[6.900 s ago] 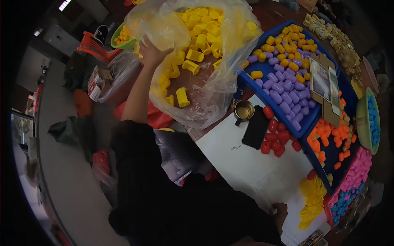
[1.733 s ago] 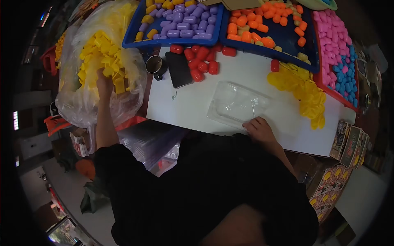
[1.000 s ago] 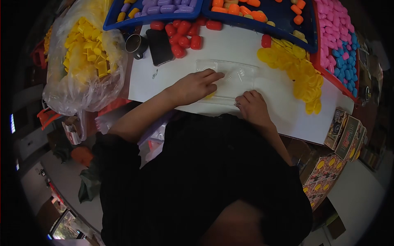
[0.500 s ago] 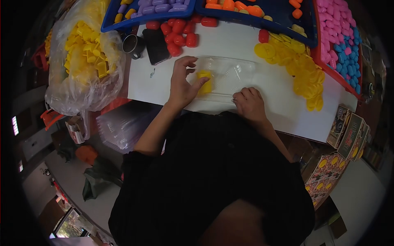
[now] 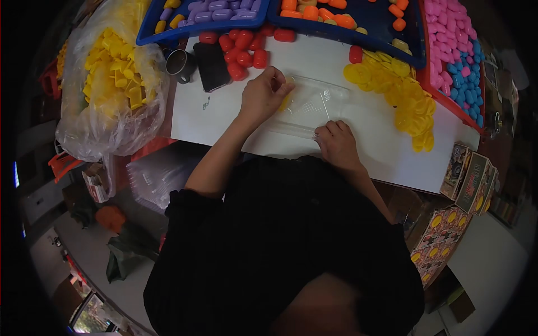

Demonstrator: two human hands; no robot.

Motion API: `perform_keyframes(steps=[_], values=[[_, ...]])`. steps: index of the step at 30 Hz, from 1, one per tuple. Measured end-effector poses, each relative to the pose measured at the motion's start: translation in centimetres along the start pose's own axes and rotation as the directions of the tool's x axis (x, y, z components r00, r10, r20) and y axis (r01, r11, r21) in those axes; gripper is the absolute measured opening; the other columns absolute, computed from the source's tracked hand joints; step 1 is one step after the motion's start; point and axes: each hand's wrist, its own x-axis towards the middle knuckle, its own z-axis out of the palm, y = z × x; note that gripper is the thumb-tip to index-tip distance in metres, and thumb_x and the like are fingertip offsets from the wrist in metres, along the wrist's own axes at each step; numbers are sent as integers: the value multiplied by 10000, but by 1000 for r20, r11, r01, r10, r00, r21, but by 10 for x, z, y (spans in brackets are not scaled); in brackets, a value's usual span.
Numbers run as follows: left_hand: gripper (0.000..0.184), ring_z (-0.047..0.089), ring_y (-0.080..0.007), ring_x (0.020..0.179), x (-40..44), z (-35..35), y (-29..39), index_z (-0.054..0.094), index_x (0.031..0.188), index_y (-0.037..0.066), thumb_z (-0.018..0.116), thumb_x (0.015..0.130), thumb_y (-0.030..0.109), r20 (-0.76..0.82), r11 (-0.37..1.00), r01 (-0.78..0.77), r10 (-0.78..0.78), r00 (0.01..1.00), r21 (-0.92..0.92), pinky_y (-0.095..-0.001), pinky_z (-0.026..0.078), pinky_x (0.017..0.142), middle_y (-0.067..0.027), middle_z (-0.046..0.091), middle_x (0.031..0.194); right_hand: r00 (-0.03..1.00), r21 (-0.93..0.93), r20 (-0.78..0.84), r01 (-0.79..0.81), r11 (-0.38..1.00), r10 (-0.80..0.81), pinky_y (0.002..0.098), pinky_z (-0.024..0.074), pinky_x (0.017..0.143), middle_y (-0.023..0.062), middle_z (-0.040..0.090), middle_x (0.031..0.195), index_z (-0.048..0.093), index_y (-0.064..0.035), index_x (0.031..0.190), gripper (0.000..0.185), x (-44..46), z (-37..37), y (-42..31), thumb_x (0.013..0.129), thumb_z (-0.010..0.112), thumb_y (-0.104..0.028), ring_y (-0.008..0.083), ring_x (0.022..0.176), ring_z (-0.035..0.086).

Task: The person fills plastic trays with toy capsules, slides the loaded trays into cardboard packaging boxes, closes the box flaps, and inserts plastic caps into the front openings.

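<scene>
A clear plastic tray [image 5: 314, 106] with moulded hollows lies on the white table in front of me. My left hand [image 5: 262, 98] is over its left end, thumb and fingers drawn together. Beneath and beside the thumb shows a strip of a yellow plastic piece [image 5: 284, 103], mostly covered by the hand. Whether the fingertips pinch this piece or something else is hidden. At the tray's near right corner, my right hand [image 5: 339, 145] has its fingers curled onto the edge, holding it.
Red capsule-like pieces [image 5: 244, 58], a black phone [image 5: 212, 67] and a dark mug [image 5: 180, 64] lie beyond my left hand. Yellow discs [image 5: 412, 109] spread at right. Blue trays [image 5: 224, 25] and a red tray [image 5: 448, 98] hold coloured pieces. A plastic bag [image 5: 112, 131] contains yellow parts.
My left hand has moved away from me and slightly right, and its spread fingers have closed together over the yellow piece. The right hand stays at the tray's corner.
</scene>
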Motion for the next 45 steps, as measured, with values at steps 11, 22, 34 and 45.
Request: perform_keyframes(steps=[11,22,34,45], values=[[320,528,-63,726,-40,-12,-17,609,1039,25,715,773,170,128,945,17,27,991,-328,-222,427,723,-6,592,737,1000,-82,-19,-25,996,24,355,433,763,52,516,772,574,-79,788,67,-1,5,-1,735,596,-113,231,784,515],[53,508,-123,752,-53,33,-47,508,871,15,542,842,43,-293,871,-314,209,933,-377,-244,406,680,-49,530,803,981,82,-159,-96,992,108,386,435,780,115,583,936,580,-78,1014,279,47,-64,32,804,623,-257,302,880,534],[109,546,-196,839,-51,34,-43,578,887,24,475,851,27,-350,871,-435,343,872,-230,-372,305,972,-84,570,858,994,-647,-105,-89,758,28,412,494,680,125,608,872,575,-116,1075,318,134,-6,103,770,598,-201,267,824,601],[113,556,-237,816,-36,37,-43,530,890,44,564,800,103,-393,851,-525,479,785,-14,-437,301,972,-84,596,853,995,-532,98,56,845,-4,354,505,584,124,624,737,574,-31,829,285,142,-51,95,758,636,-300,237,712,616]])
